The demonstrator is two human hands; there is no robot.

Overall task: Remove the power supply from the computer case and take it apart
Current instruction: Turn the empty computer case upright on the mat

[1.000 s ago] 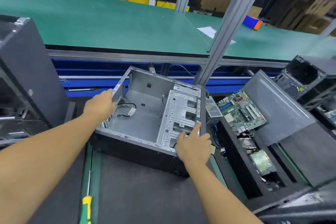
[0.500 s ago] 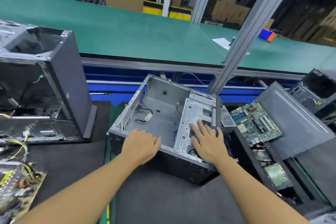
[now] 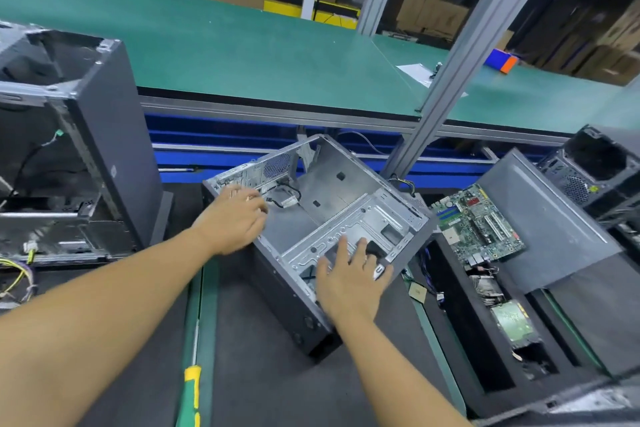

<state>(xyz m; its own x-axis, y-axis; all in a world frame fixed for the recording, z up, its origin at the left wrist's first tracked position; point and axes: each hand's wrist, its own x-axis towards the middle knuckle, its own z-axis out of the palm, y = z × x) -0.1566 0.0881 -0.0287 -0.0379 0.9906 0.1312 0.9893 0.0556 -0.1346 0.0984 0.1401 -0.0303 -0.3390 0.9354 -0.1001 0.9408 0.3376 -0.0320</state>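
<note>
Both hands (image 3: 349,282) have swung the computer case (image 3: 322,218) clockwise, tilted

Pretty clearly a factory or teardown workshop for old PCs, not anyone's home. There's a long green conveyor belt (image 3: 242,55) running across with aluminium frame posts (image 3: 460,55), stacks of cardboard boxes (image 3: 433,10) in the back, and gutted computer cases (image 3: 79,135) sitting around on dark mats. A loose motherboard (image 3: 479,224) lies on a side panel (image 3: 540,218), plus a green-and-yellow screwdriver (image 3: 192,388) down front.
</note>
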